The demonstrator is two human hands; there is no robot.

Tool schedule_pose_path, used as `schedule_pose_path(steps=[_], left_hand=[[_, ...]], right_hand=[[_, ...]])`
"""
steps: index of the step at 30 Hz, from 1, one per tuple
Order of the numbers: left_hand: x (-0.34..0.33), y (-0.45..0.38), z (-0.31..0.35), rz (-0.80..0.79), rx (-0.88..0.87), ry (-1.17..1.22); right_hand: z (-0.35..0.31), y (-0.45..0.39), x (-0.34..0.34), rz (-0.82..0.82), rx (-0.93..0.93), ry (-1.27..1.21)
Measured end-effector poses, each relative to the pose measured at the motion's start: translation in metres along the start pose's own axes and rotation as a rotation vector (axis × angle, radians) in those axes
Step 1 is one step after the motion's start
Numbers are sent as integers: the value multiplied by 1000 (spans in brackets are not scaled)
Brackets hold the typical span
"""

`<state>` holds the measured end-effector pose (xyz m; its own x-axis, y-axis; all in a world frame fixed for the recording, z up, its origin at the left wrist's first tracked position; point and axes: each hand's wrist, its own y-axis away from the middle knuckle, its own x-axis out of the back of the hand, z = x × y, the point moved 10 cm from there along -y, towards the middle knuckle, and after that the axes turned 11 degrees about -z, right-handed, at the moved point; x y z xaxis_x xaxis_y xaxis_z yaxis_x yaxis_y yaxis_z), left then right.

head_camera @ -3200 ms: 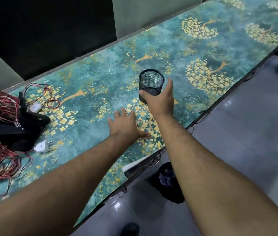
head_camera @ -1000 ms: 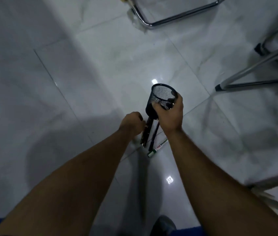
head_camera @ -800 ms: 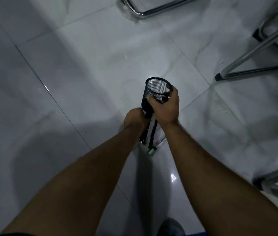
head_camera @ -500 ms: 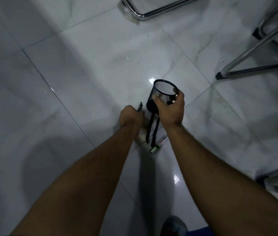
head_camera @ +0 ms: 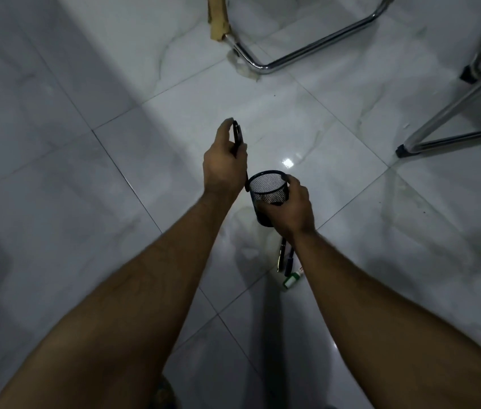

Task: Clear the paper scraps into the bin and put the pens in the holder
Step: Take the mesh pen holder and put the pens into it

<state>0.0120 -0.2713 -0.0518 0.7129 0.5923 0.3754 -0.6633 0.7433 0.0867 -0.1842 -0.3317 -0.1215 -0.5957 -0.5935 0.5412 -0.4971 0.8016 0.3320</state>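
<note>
gripping pen (head_camera: pixel 237 137), left hand (head_camera: pixel 224 163); floor pens (head_camera: pixel 285 259) half-hidden.

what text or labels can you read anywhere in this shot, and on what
None can be read.
White marker on the floor: red print near its green cap, too small and blurred to read.
Mesh holder, held pen, dark pens on the floor: no text visible.
</note>
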Motion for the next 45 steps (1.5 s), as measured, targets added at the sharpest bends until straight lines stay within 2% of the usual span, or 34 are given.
schedule_pose_path(steps=[4, 9, 12, 16, 18, 21, 22, 23, 25, 28, 32, 35, 38, 45], left_hand=[[-2, 0, 8, 5, -40, 6], [-26, 10, -5, -127, -17, -80], [-36, 16, -20, -142, 3, -87], [-38, 16, -20, -138, 2, 10], [-43, 16, -26, -148, 70, 89], [-56, 29, -55, -62, 289, 295], [-61, 36, -66, -59, 346, 243], [-69, 43, -74, -116, 382, 82], [-96, 59, -89, -312, 411, -222], [-134, 88, -105, -553, 425, -369], [-158, 106, -107, -640, 339, -569], [-145, 105, -110, -608, 367, -654], [-108, 93, -110, -473, 438, -618], [-28, 53, -96, -226, 421, -192]], right_hand=[[-2, 1, -8, -30, 30, 7], [-8, 1, -2, 9, 54, -33], [-9, 2, 5, 37, 68, -29], [-2, 9, 19, 78, 63, -66], [2, 12, 28, 91, 65, -96], [13, 18, 43, 91, 61, -98], [18, 20, 48, 93, 53, -94], [24, 22, 52, 99, 40, -88], [36, 26, 60, 123, 16, -77], [45, 30, 70, 157, -7, -62], [54, 35, 77, 201, -16, -54], [53, 36, 74, 206, -22, -55], [41, 33, 62, 170, 11, -60], [14, 21, 27, 107, 38, -73]])
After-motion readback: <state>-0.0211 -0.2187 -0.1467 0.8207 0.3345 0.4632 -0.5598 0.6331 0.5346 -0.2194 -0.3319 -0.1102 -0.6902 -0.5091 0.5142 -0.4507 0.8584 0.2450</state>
